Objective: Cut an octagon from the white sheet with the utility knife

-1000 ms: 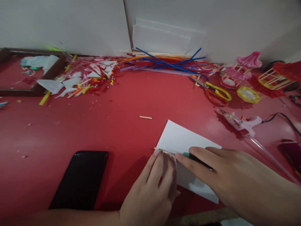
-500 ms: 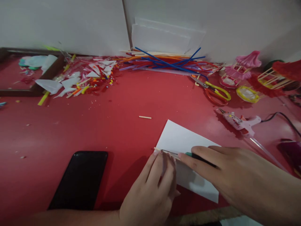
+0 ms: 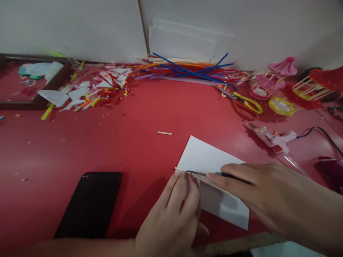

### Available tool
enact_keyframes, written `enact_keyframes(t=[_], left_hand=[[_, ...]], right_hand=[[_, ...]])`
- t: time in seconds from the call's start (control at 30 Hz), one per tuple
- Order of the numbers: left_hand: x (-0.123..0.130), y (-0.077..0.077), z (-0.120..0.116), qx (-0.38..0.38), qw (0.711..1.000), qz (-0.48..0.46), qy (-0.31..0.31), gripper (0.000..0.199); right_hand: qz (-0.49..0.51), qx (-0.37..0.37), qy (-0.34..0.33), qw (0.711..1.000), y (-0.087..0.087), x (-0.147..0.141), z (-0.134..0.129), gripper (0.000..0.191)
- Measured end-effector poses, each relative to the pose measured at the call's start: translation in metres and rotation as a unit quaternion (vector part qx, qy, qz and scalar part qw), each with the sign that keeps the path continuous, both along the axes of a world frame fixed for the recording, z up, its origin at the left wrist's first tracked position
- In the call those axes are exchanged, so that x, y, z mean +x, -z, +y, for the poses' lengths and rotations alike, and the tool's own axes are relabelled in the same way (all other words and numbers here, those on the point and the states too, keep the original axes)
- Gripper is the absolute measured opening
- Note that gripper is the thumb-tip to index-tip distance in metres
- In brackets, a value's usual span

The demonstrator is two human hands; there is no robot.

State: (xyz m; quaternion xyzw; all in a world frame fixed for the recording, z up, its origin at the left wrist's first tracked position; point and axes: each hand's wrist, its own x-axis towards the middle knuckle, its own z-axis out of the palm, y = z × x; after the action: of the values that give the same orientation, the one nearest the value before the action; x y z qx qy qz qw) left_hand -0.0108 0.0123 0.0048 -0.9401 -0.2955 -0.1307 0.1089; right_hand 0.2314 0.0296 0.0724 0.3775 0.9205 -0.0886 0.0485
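Observation:
My left hand (image 3: 174,210) pinches a thin wooden stick (image 3: 177,169) near its left end, over the left edge of a white sheet (image 3: 206,153). In my right hand (image 3: 249,185) is a craft knife (image 3: 197,173) with a dark green handle, its forefinger stretched along it. The blade's tip lies at the stick, just right of my left fingertips. Part of the stick runs on to the right beneath my right hand. A short cut piece of stick (image 3: 164,133) rests on the red table (image 3: 139,114), beyond the sheet.
A black phone (image 3: 89,203) lies at the left front. Scissors (image 3: 245,103) and a glue gun (image 3: 273,137) with a cord are at the right, near small stick models (image 3: 311,87). Pipe cleaners (image 3: 187,69), scraps (image 3: 104,85) and a dark frame (image 3: 40,101) line the back.
My right hand and the knife have shifted slightly right, the blade still at the stick. My left hand keeps its pinch, with its thumb a little farther out. The view has moved slightly.

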Motion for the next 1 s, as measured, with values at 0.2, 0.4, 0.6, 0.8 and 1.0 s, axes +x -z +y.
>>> enact_keyframes(t=[0.2,0.4,0.6,0.8,1.0], left_hand=[[-0.001,0.001,0.000,-0.010,1.000,-0.011,-0.001,0.055],[-0.001,0.003,-0.001,-0.023,1.000,-0.013,-0.006,0.057],[0.000,0.004,-0.001,-0.017,1.000,-0.017,-0.008,0.060],[-0.001,0.004,-0.002,-0.008,1.000,-0.018,-0.019,0.059],[0.000,0.002,0.000,-0.013,1.000,-0.009,-0.020,0.057]], right_hand=[[-0.024,-0.024,0.008,0.999,0.001,0.002,0.001,0.089],[-0.029,-0.027,0.011,0.999,0.002,0.002,0.001,0.088],[-0.030,-0.006,-0.002,1.000,0.003,-0.002,0.001,0.090],[0.000,0.040,-0.001,0.999,0.004,-0.013,0.001,0.084],[-0.002,0.043,-0.001,0.999,0.005,-0.021,0.002,0.081]])
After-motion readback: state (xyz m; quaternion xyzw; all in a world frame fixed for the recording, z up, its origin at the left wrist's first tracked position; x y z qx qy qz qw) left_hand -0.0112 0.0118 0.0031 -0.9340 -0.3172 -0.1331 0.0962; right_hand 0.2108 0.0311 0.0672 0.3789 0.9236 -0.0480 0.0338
